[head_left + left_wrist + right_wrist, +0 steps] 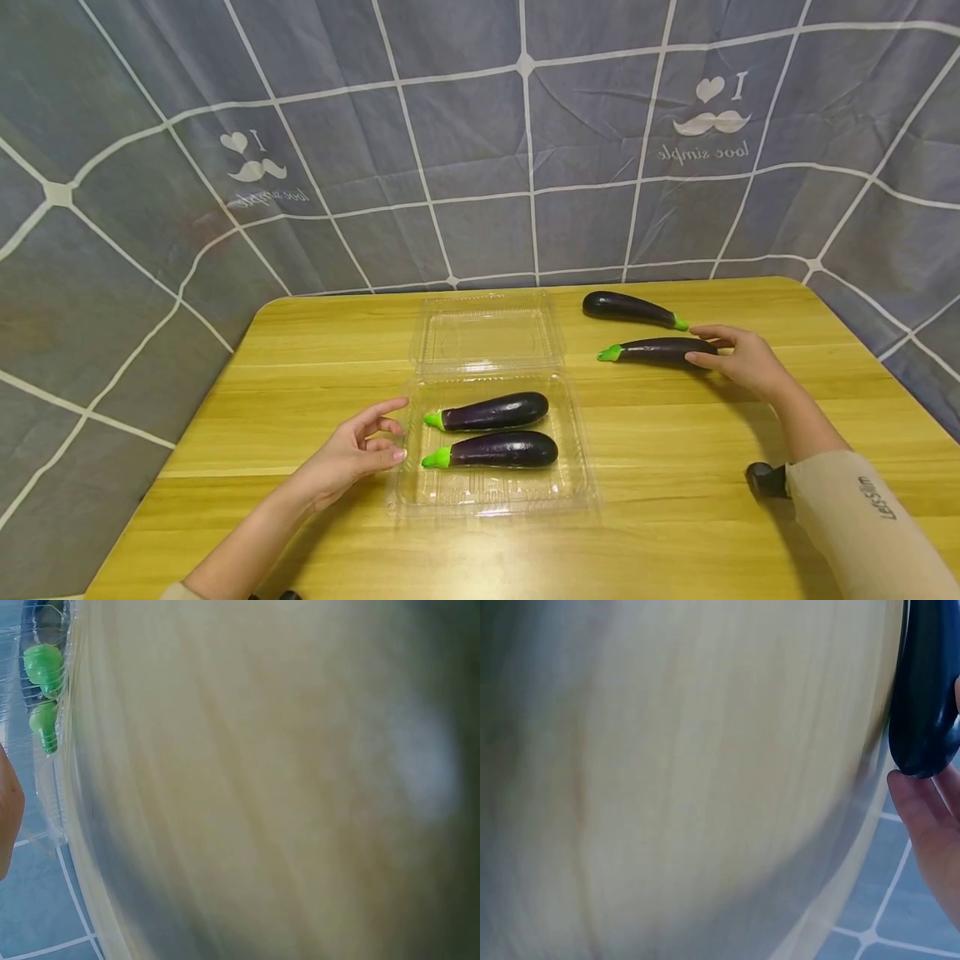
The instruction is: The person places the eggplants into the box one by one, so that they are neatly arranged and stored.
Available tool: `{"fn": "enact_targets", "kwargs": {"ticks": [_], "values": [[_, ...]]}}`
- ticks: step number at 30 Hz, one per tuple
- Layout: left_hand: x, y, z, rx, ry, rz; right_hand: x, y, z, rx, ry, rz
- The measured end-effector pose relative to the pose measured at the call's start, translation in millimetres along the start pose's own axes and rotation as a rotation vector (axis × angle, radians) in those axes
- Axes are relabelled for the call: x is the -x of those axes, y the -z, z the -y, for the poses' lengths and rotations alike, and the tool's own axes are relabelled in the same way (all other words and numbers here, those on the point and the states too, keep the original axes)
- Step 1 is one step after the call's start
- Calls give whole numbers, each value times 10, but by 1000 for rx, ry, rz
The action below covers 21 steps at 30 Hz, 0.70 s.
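Observation:
A clear plastic clamshell box (487,497) lies on the table with its lid (487,333) folded back. Inside its base are two eggplants, the upper one (498,412) and the lower one (504,450), both with green stems to the left. My left hand (352,450) is beside the box's left edge, fingers loosely bent and holding nothing. On the right, my right hand (742,360) grips the thick end of a third eggplant (652,351), thumb on the near side. Behind it lies another eggplant (626,307), its green stem close to my fingertips.
The wooden table (660,517) ends at a grey curtain (480,142) with white lines, which also hangs at both sides. A black object (767,481) shows by my right sleeve (862,517).

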<state>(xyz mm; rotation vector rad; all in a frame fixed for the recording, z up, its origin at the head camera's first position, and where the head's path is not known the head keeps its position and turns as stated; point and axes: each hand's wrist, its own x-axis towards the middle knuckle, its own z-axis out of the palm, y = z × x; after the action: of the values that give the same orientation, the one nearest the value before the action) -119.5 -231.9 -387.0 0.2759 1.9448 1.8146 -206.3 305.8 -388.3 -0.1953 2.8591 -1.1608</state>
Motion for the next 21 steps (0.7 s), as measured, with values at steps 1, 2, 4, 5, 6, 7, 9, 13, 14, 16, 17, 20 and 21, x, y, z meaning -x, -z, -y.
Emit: {"fn": "enact_targets", "kwargs": {"ticks": [1, 2, 4, 5, 6, 7, 9, 13, 14, 16, 17, 20, 21], "values": [[-2, 1, 0, 0, 0, 0, -1, 4, 2, 0, -3, 8], [-3, 2, -1, 0, -1, 0, -2, 7, 5, -3, -5, 15], [-5, 2, -2, 1, -2, -1, -6, 9, 8, 0, -8, 22], [-5, 2, -3, 0, -1, 0, -8, 9, 8, 3, -9, 23], [-5, 1, -5, 0, -1, 0, -9, 8, 7, 6, -11, 25], [-5, 0, -6, -1, -1, 0, -11, 7, 7, 9, -10, 25], [-4, -1, -10, -1, -2, 2, -12, 4, 4, 18, -5, 23], [-3, -4, -15, -1, -3, 3, -11, -2, 1, 39, 15, 18], [-4, -5, -16, 1, -3, 3, -10, -3, 1, 44, 21, 16], [-4, -6, -15, 3, -3, 3, -6, -9, 5, 53, 32, 10], [-4, -7, -14, 4, -2, 3, -5, -12, 7, 55, 37, 5], [-3, -7, -10, 5, -1, 1, 0, -29, 18, 60, 55, -11], [-1, -8, -8, 4, 1, 1, 2, -36, 22, 59, 60, -13]]}}
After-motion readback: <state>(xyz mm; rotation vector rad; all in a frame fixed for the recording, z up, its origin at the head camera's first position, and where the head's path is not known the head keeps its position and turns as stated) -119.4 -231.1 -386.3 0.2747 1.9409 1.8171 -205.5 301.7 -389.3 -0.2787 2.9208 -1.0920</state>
